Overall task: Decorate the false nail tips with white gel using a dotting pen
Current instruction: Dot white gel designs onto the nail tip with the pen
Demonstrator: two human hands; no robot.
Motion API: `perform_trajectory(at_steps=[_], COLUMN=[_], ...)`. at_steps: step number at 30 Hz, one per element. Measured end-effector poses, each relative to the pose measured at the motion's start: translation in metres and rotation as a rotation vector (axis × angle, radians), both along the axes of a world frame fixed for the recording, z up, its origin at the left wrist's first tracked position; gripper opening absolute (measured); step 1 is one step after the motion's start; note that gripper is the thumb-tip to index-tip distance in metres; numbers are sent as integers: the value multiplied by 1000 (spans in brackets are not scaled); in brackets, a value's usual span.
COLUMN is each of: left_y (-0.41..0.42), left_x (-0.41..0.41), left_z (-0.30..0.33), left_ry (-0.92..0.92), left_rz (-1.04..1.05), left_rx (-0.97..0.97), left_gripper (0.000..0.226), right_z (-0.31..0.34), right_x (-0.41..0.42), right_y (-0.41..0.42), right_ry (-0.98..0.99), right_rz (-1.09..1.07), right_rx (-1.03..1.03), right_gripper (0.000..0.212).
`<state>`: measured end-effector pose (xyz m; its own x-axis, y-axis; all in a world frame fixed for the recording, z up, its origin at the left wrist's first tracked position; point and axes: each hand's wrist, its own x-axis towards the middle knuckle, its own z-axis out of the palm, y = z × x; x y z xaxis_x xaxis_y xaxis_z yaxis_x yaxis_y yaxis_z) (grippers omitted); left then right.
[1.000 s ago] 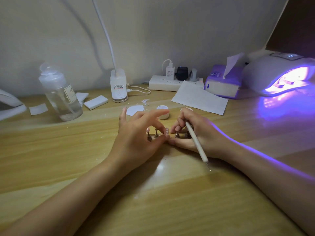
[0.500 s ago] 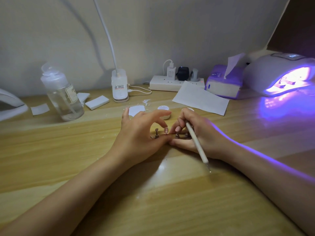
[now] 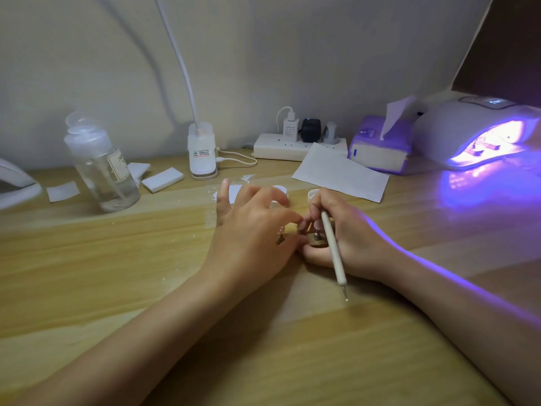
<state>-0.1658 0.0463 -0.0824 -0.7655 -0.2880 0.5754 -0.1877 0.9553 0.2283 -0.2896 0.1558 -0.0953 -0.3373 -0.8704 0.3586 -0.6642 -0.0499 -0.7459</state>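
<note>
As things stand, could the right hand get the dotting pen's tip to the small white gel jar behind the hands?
Probably yes. The right hand holds the dotting pen, and the gel jar sits just beyond its fingers with nothing between. But the visible tip points back toward the person, so the pen may need turning.

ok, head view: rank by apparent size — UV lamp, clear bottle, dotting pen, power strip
1. UV lamp, though cut off at the frame edge
2. Clear bottle
3. Power strip
4. Dotting pen, the thinnest; it sits nearer the camera, so its length looks close to the strip's.
</note>
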Motion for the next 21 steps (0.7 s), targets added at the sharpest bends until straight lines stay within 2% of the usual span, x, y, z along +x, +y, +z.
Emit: perform_trajectory(at_steps=[8,11,14,18,21], left_y=[4,2,2,7,9], left_x=[-2,6,20,28,27], left_z=[-1,5,8,3,0], left_ry=[96,209,308,280,260], left_rz=[-24,-170,-316,-339,-348], left_rx=[-28,-17,227,644,783], left_gripper=[10,3,5,10,5], right_z=[-3,-1,3,10,17], right_x=[-3,-2,0,2,1], right_y=[-1,-1,0,1,0], right_ry=[9,-20,-77,-251,-402], right_rz=[-39,-62,-64,-74,-210], right_rx=[-25,-24,-122,-377,-510], right_gripper=[38,41,37,28,14])
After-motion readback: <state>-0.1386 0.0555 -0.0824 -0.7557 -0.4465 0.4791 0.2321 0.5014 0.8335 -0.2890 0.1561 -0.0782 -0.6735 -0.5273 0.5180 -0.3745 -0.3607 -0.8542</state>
